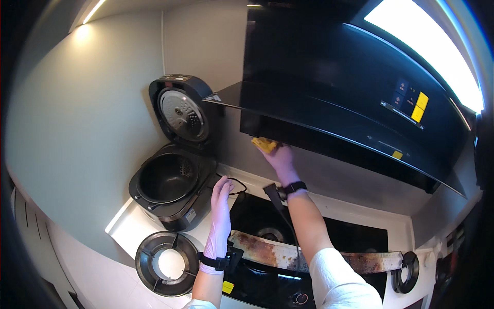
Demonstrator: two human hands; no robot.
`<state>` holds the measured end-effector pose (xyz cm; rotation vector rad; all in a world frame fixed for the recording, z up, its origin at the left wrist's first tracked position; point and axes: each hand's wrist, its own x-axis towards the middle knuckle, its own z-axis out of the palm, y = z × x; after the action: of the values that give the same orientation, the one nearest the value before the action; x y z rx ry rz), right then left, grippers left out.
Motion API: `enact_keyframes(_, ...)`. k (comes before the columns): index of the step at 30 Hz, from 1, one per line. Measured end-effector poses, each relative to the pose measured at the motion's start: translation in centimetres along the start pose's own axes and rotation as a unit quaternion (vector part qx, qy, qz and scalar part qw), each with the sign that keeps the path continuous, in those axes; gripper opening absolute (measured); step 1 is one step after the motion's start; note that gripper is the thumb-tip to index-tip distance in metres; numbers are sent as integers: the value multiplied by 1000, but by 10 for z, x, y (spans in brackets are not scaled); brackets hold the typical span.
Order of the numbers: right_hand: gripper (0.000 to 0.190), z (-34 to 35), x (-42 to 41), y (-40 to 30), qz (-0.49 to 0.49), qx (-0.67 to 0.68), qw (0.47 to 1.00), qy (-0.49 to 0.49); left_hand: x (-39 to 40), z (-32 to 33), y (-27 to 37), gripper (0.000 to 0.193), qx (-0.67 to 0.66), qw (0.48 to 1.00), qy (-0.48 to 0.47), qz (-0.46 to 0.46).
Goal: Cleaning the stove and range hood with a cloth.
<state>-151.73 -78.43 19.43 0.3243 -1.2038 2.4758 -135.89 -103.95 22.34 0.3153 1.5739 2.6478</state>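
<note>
My right hand (281, 159), in a thin pale glove, is raised under the left end of the black range hood (332, 100). It is closed on a yellow cloth (264, 144), held at the hood's lower edge. The hood partly hides the fingertips. My left hand (222, 201), gloved too, holds nothing; its fingers are extended and point upward, close together, beside an open rice cooker (168, 177). Straps with small devices circle both wrists. Below my arms, a long, curved metal panel (266, 253) with brown, greasy stains lies across the black glass gas hob (343, 235).
A round pan support (144, 247) stands on the white countertop (125, 226) at the left, another ring-shaped support (413, 270) at the right. A black cord (244, 185) loops behind the left hand. The cooker's raised lid (181, 112) stands near the hood's left corner.
</note>
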Motion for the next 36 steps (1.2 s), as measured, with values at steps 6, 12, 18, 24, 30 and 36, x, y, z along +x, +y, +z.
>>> enact_keyframes(6, 47, 71, -25, -15, -2, -107, 993, 42, -2, -15, 1, 42, 62, 998, 19, 5)
enact_keyframes(12, 45, 33, -62, -99, 94, 325, 922, 187, 13, 71, -9, 53, 140, 988, -68, -9)
enact_keyframes(18, 45, -19, -107, -178, 69, 372, 896, 232, 25, 188, -47, 68, 249, 948, -186, 66)
enact_keyframes(24, 47, -106, -166, -262, 2, 351, 907, 234, 1, 287, -103, 63, 252, 920, -301, -14)
enact_keyframes(30, 48, -229, -242, -364, -75, 328, 907, 254, -70, 371, -138, 62, 173, 900, -388, -98)
enact_keyframes(36, 48, -234, -297, -416, -150, 284, 893, 315, -103, 392, -127, 63, 182, 892, -393, -126)
